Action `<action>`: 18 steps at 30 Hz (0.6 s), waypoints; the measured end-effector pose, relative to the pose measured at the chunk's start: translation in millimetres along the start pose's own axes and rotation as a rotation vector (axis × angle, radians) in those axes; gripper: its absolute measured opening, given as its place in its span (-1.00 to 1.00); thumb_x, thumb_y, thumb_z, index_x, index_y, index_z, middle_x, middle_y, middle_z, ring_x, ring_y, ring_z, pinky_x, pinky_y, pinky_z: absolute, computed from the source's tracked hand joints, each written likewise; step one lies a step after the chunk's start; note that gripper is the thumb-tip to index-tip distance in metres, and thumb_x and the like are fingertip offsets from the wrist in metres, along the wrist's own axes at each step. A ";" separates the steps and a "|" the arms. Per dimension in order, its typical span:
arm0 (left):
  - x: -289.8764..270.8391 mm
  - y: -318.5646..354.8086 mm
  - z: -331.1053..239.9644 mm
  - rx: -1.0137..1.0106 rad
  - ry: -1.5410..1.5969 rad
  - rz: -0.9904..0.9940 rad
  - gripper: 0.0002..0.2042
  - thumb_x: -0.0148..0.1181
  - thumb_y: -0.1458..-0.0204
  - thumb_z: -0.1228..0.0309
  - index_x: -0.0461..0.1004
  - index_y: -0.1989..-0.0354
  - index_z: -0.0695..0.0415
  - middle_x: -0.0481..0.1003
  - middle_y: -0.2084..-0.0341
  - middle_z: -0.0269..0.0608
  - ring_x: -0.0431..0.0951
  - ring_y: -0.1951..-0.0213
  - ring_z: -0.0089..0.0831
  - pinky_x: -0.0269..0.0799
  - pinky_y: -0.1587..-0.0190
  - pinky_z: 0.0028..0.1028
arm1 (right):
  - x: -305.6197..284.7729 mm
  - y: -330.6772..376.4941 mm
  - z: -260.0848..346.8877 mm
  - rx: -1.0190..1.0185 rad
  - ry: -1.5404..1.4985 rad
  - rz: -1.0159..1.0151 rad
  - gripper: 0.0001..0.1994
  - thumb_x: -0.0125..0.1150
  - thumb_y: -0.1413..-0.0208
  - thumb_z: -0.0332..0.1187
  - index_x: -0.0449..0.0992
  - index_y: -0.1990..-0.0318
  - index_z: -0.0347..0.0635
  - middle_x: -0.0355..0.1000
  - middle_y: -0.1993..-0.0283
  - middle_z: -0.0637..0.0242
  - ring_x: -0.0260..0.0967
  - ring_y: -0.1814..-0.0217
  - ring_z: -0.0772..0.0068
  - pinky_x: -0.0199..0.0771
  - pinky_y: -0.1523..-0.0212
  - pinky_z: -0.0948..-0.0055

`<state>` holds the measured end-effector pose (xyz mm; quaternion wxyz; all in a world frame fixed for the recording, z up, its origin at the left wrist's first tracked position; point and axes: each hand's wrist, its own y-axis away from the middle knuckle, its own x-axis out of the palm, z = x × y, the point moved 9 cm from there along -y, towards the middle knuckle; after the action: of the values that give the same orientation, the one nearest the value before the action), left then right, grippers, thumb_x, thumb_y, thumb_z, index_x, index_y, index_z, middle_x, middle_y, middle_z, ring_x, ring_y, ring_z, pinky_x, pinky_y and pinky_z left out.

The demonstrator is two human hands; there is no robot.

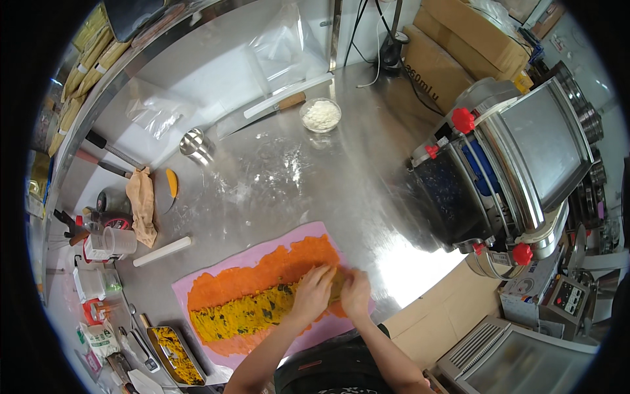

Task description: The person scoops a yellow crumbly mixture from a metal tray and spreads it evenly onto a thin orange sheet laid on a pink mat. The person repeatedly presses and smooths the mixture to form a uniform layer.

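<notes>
Both hands are close together over the right end of a pink sheet that lies at the near edge of the steel counter. The left hand and right hand bend their fingers at the end of a yellow filling spread along an orange layer; whether they pinch it cannot be told. A tray of similar filling sits left of the sheet.

The sheet is pink, the layer on it orange, the filling on that yellow, mottled dark green. Beyond the sheet, the powder is white; to the sheet's right, the knobs are red.
</notes>
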<state>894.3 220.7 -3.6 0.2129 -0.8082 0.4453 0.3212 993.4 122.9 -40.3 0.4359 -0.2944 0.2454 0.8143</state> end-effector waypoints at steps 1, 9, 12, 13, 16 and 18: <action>-1.3 2.5 -1.4 0.015 0.000 -0.014 -0.58 0.14 -0.08 0.53 0.43 -0.16 0.27 0.41 -0.14 -0.01 0.40 -0.20 -0.02 0.27 -0.32 -0.08 | -1.6 2.4 4.8 -0.055 0.024 -0.030 -0.79 0.04 -0.03 -0.61 0.54 0.18 -0.35 0.47 0.20 -0.07 0.44 0.12 -0.15 0.44 0.06 0.02; 0.0 14.8 -6.7 0.040 0.012 -0.077 -0.51 0.12 -0.04 0.58 0.38 -0.23 0.24 0.34 -0.22 0.00 0.34 -0.28 -0.05 0.20 -0.37 -0.01 | -0.8 -1.3 -6.0 0.052 -0.198 0.033 -0.72 -0.01 -0.02 -0.66 0.55 0.13 -0.33 0.46 0.13 -0.05 0.42 0.06 -0.13 0.44 0.02 0.06; -1.2 16.3 -5.6 0.038 0.018 -0.086 -0.50 0.12 -0.03 0.58 0.37 -0.22 0.24 0.35 -0.21 0.00 0.34 -0.27 -0.05 0.20 -0.37 -0.01 | -2.4 0.9 7.1 0.018 -0.156 0.025 -0.69 -0.04 -0.03 -0.68 0.55 0.10 -0.33 0.46 0.10 -0.04 0.42 0.03 -0.12 0.45 0.00 0.08; -1.5 16.5 -5.1 0.035 0.026 -0.090 -0.50 0.12 -0.03 0.58 0.38 -0.22 0.24 0.35 -0.20 0.01 0.34 -0.27 -0.04 0.20 -0.37 0.00 | -5.3 3.3 13.8 -0.014 -0.175 -0.002 -0.68 -0.05 -0.03 -0.68 0.54 0.09 -0.33 0.47 0.09 -0.04 0.43 0.02 -0.12 0.45 -0.01 0.08; -2.0 16.7 -5.5 0.032 0.049 -0.101 -0.51 0.12 -0.02 0.58 0.38 -0.22 0.24 0.35 -0.18 0.03 0.35 -0.26 -0.02 0.20 -0.36 0.00 | -7.7 7.1 15.0 -0.045 -0.239 -0.031 -0.65 -0.07 -0.04 -0.68 0.53 0.04 -0.32 0.48 0.07 -0.04 0.43 -0.02 -0.13 0.45 -0.06 0.09; -3.4 16.5 -6.6 0.036 0.058 -0.111 -0.51 0.12 -0.02 0.58 0.38 -0.21 0.23 0.36 -0.17 0.04 0.35 -0.26 -0.01 0.21 -0.36 0.00 | -6.6 7.2 11.9 -0.067 -0.293 -0.005 -0.64 -0.08 -0.05 -0.68 0.52 0.01 -0.31 0.47 0.05 -0.04 0.43 -0.04 -0.13 0.44 -0.09 0.09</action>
<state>881.0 210.0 2.5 0.2320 -0.8366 0.4115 0.2772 987.0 123.4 -26.2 0.4592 -0.1873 0.1510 0.8551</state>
